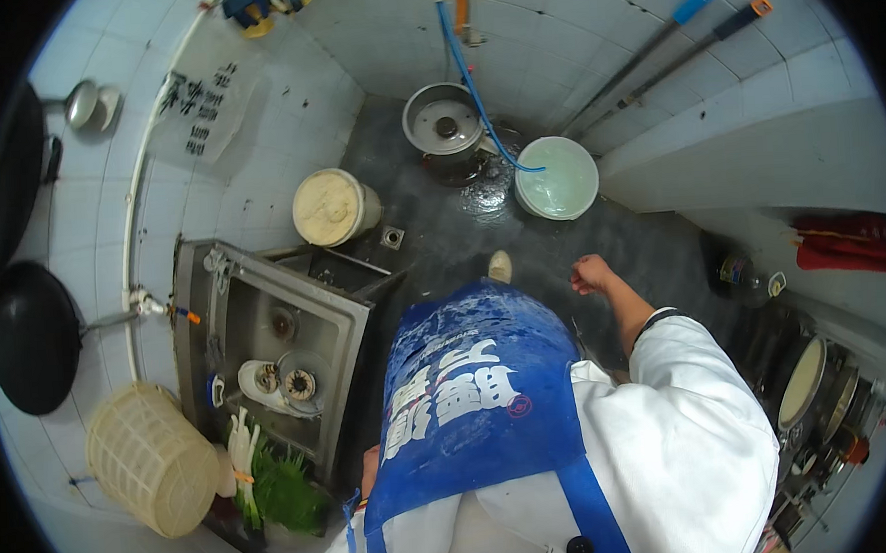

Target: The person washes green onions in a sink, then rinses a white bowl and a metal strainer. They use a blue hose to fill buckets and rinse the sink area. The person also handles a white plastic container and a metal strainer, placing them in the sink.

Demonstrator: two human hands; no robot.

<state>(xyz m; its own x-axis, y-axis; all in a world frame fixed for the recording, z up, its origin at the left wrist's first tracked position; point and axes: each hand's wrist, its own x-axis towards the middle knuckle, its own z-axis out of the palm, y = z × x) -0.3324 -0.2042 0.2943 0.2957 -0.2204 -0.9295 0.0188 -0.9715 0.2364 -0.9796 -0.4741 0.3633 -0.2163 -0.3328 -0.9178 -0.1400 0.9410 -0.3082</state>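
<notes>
My right hand hangs over the dark wet floor with its fingers curled in, and nothing shows in it. Only a little of my left hand is visible beside my blue apron; its fingers are hidden. Ahead of my right hand, a pale bucket contains clear water. The end of a blue hose hangs over that water. Left of this bucket stands a pot with a glass lid. A steel sink is nearest to my left hand.
A bucket of pale doughy material stands near a floor drain. Spring onions and a plastic basket lie by the sink. Long handles lean on the tiled wall. At right are a large bottle and pans.
</notes>
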